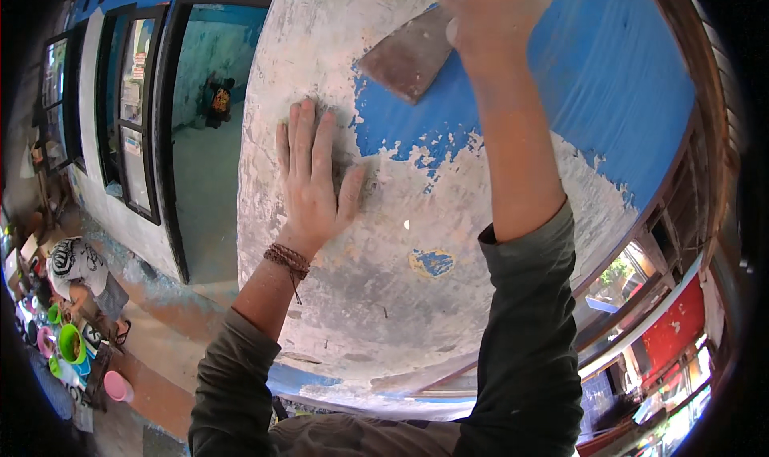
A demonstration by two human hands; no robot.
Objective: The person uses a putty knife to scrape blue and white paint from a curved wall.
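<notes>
In front of me a wall [352, 313] shows rough, pale bare plaster, with blue paint [617, 72] left across its upper right. My right hand [501, 12] is raised high and wrapped round a scraper; the handle is hidden in the fist, which is slightly blurred. The scraper's broad, worn blade [410, 56] lies over the ragged border between paint and plaster. Lower and to the left, my left hand [308, 181] rests flat on the plaster, fingers stretched out and holding nothing. A small blue patch [432, 262] of paint remains below both hands.
At the left, a dark-framed doorway [212, 136] opens into a room where another person [218, 100] is low near the floor. A second person [84, 277] bends over green bowls [72, 343] and other items. A pink bucket [118, 386] stands nearby. Wooden beams [697, 161] edge the right side.
</notes>
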